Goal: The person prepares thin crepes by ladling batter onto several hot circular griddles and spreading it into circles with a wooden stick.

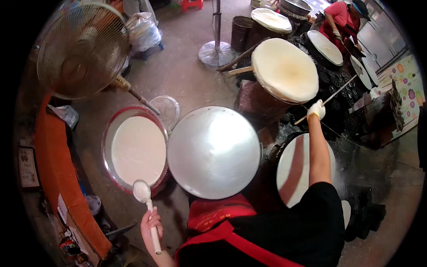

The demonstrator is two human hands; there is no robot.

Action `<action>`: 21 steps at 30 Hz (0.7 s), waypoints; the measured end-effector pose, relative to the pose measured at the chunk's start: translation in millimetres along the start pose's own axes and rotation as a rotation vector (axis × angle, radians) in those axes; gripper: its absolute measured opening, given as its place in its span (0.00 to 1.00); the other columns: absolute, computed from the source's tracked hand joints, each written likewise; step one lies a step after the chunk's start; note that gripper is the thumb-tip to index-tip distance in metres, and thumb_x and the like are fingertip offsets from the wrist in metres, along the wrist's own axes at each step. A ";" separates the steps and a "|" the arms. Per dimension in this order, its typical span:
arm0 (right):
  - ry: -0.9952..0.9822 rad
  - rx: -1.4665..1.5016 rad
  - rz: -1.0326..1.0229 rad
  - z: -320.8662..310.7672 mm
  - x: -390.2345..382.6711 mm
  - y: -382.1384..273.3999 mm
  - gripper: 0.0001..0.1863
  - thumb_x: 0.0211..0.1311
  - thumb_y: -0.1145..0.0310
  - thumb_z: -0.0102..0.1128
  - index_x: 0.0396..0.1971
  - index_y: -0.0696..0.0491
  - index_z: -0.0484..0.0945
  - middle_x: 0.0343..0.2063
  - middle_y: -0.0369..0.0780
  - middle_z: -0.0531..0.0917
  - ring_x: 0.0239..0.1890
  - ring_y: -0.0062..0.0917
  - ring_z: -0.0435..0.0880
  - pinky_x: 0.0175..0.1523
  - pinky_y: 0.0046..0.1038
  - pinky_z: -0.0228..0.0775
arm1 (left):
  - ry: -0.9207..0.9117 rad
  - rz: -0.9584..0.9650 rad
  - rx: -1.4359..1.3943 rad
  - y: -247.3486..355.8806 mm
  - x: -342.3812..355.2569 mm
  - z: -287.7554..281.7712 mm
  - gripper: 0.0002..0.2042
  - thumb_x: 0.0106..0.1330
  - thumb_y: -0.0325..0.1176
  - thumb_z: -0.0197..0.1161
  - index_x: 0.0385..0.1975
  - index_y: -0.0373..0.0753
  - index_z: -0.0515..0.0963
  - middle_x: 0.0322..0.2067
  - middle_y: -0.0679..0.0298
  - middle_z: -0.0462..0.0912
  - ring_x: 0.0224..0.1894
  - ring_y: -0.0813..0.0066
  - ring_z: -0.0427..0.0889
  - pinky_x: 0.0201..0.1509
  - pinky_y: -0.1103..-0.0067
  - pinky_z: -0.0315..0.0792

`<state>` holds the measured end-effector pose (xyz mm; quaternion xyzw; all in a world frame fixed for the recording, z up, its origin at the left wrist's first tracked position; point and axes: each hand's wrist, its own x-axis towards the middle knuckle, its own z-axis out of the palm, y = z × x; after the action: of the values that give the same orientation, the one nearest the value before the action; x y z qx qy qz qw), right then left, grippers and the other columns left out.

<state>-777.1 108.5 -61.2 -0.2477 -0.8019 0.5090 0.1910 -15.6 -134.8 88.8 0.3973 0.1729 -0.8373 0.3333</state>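
Note:
My left hand is closed on the pale handle of a ladle holding creamy batter, just over the near rim of a wide red-edged tub of batter. My right hand, in a white glove, grips a long thin wooden stick out to the right. Under that forearm lies a round griddle with a pale layer on it. Between my arms sits a large round metal lid. Beyond, a pale flatbread stack rests on a raised stand, close to my right hand.
A cage fan stands at left above an orange board. A pole stand and dark bucket are at the back. At upper right, a co-worker in red works by more griddles. Dark blocks lie at lower right.

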 end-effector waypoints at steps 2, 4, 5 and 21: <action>-0.628 0.535 0.251 -38.9 -67.6 10.0 0.12 0.59 0.58 0.57 0.35 0.51 0.72 0.18 0.35 0.75 0.13 0.22 0.71 0.18 0.25 0.61 | 0.009 0.011 -0.047 38.2 -3.6 -0.2 0.14 0.71 0.31 0.45 0.48 0.25 0.64 0.23 0.65 0.66 0.17 0.84 0.61 0.15 0.89 0.60; -0.819 0.340 0.299 -93.1 -215.2 -31.6 0.10 0.61 0.60 0.57 0.37 0.47 0.70 0.15 0.28 0.65 0.09 0.11 0.55 0.13 0.18 0.47 | -0.072 0.280 0.503 104.3 26.6 -54.8 0.15 0.71 0.35 0.46 0.50 0.31 0.66 0.23 0.65 0.69 0.15 0.84 0.63 0.15 0.89 0.60; -0.938 0.226 0.270 -127.9 -263.9 -33.8 0.13 0.63 0.56 0.54 0.41 0.49 0.73 0.14 0.27 0.65 0.08 0.10 0.55 0.13 0.17 0.47 | 0.179 0.557 0.847 106.8 50.0 -36.5 0.11 0.69 0.34 0.49 0.48 0.37 0.69 0.24 0.63 0.73 0.15 0.86 0.65 0.15 0.89 0.60; -1.691 -0.693 -0.965 -51.2 -793.4 43.3 0.32 0.64 0.68 0.45 0.67 0.36 0.48 0.34 0.54 0.77 0.33 0.49 0.78 0.40 0.46 0.67 | 0.420 0.460 1.896 308.4 331.6 -53.5 0.12 0.69 0.35 0.43 0.47 0.38 0.68 0.19 0.57 0.73 0.19 0.67 0.74 0.21 0.73 0.68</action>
<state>-101.6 -308.5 -122.6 0.4976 -0.7908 0.1270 -0.3332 75.1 -466.1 -211.2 0.6630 -0.5929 -0.4570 -0.0049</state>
